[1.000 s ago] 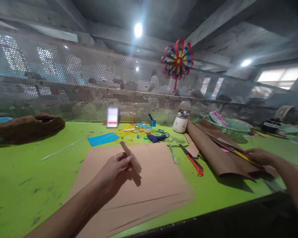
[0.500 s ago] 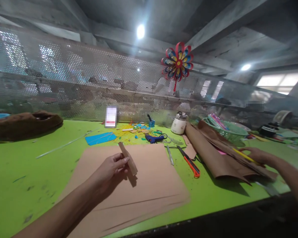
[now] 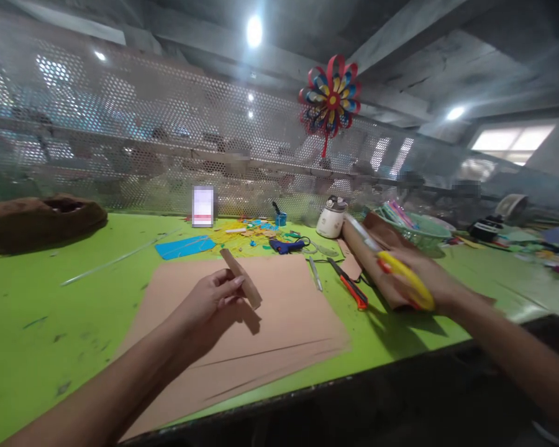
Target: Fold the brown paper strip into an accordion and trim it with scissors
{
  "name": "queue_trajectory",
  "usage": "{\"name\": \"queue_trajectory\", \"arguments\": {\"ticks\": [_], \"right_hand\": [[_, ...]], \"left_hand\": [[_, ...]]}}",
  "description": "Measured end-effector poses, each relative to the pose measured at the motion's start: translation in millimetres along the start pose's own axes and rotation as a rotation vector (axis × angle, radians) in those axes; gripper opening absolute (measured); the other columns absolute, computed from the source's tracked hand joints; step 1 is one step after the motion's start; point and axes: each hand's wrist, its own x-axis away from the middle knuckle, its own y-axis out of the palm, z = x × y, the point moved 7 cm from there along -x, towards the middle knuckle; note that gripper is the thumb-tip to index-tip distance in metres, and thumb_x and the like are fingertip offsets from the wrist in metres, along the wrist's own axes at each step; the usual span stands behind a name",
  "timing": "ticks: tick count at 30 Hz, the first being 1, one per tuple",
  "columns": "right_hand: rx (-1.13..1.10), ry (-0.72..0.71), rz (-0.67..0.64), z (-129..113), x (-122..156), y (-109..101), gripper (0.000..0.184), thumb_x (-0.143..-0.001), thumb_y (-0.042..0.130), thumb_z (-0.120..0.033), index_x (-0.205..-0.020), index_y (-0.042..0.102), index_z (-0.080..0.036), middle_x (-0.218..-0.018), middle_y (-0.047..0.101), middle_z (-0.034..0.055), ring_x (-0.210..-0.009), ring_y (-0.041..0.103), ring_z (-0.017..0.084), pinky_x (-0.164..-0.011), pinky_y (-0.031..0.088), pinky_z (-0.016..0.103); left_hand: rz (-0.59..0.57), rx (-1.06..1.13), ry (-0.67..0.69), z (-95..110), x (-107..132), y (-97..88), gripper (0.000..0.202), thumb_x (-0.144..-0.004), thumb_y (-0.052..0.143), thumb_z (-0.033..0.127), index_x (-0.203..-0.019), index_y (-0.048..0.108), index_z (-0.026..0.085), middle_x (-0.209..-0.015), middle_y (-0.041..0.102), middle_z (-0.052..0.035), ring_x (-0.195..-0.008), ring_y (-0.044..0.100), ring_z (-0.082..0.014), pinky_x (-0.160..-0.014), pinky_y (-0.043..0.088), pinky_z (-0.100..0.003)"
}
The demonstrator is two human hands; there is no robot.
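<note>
My left hand (image 3: 218, 293) pinches a narrow folded strip of brown cardboard (image 3: 243, 279) between thumb and fingers. The strip is tilted above a large brown paper sheet (image 3: 279, 316) and casts a shadow on it. At the right, my right hand (image 3: 428, 276) grips scissors (image 3: 410, 282) with yellow and red handles. Their pale blades point up and to the left; motion blurs them, and the fingers are partly hidden. Below and behind that hand lies rolled brown paper (image 3: 361, 248). An orange and black utility knife (image 3: 354, 292) rests between my hands.
Around the sheet lie a slim silver knife (image 3: 315, 273), a blue glue gun (image 3: 286, 246), a blue sheet (image 3: 185, 247) and yellow scraps (image 3: 235, 239). Farther back stand a white bottle (image 3: 331, 218), a lit phone (image 3: 202, 206) and a green basket (image 3: 423, 233). A perforated panel (image 3: 168, 143) runs behind.
My right hand has lifted the scissors from the rolled paper at the right and brought them left. My left hand still holds the cardboard strip, nearly unmoved. The camera view has shifted slightly.
</note>
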Motion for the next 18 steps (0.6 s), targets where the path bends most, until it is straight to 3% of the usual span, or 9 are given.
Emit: {"name": "queue_trajectory", "arguments": {"ticks": [1, 3, 7, 11, 18], "right_hand": [[-0.031, -0.042, -0.144, -10.5, 7.8, 28.6, 0.036, -0.064, 0.070, -0.021, -0.099, 0.069, -0.021, -0.083, 0.070, 0.0053, -0.072, 0.062, 0.022, -0.062, 0.047, 0.029], [0.019, -0.036, -0.302, -20.3, 20.8, 76.0, 0.039, -0.068, 0.065, -0.024, -0.107, 0.066, -0.021, -0.079, 0.070, 0.0036, -0.070, 0.061, 0.022, -0.062, 0.046, 0.030], [0.277, -0.089, -0.363, -38.8, 31.0, 131.3, 0.036, -0.074, 0.059, -0.032, -0.108, 0.064, -0.022, -0.089, 0.070, 0.0069, -0.078, 0.062, 0.023, -0.066, 0.040, 0.028], [0.364, -0.109, -0.403, -52.0, 34.8, 150.0, 0.031, -0.079, 0.054, -0.035, -0.105, 0.063, -0.022, -0.092, 0.069, 0.0093, -0.083, 0.062, 0.024, -0.065, 0.036, 0.027], [0.282, -0.201, -0.450, -51.6, 41.2, 149.8, 0.038, -0.079, 0.055, -0.044, -0.110, 0.059, -0.021, -0.089, 0.067, 0.0071, -0.085, 0.059, 0.023, -0.069, 0.037, 0.027]], "left_hand": [[0.016, -0.013, 0.017, 1.6, -1.1, -2.6, 0.018, -0.075, 0.064, 0.025, -0.086, 0.054, 0.014, -0.073, 0.061, -0.0059, -0.063, 0.060, -0.0194, -0.062, 0.052, -0.039], [0.064, -0.048, 0.053, 5.2, -4.2, -10.4, 0.020, -0.074, 0.065, 0.025, -0.086, 0.055, 0.014, -0.072, 0.061, -0.0051, -0.062, 0.059, -0.0175, -0.059, 0.050, -0.032], [0.134, -0.128, 0.101, 11.8, -10.5, -24.9, 0.023, -0.071, 0.069, 0.025, -0.086, 0.057, 0.013, -0.074, 0.061, -0.0042, -0.062, 0.056, -0.0136, -0.057, 0.047, -0.025], [0.122, -0.166, 0.124, 14.6, -11.5, -26.6, 0.023, -0.071, 0.069, 0.027, -0.086, 0.058, 0.013, -0.076, 0.061, -0.0050, -0.066, 0.057, -0.0147, -0.060, 0.047, -0.026], [0.097, -0.139, 0.092, 9.6, -8.3, -21.1, 0.023, -0.071, 0.068, 0.028, -0.086, 0.058, 0.013, -0.075, 0.062, -0.0061, -0.065, 0.056, -0.0156, -0.060, 0.044, -0.027]]}}
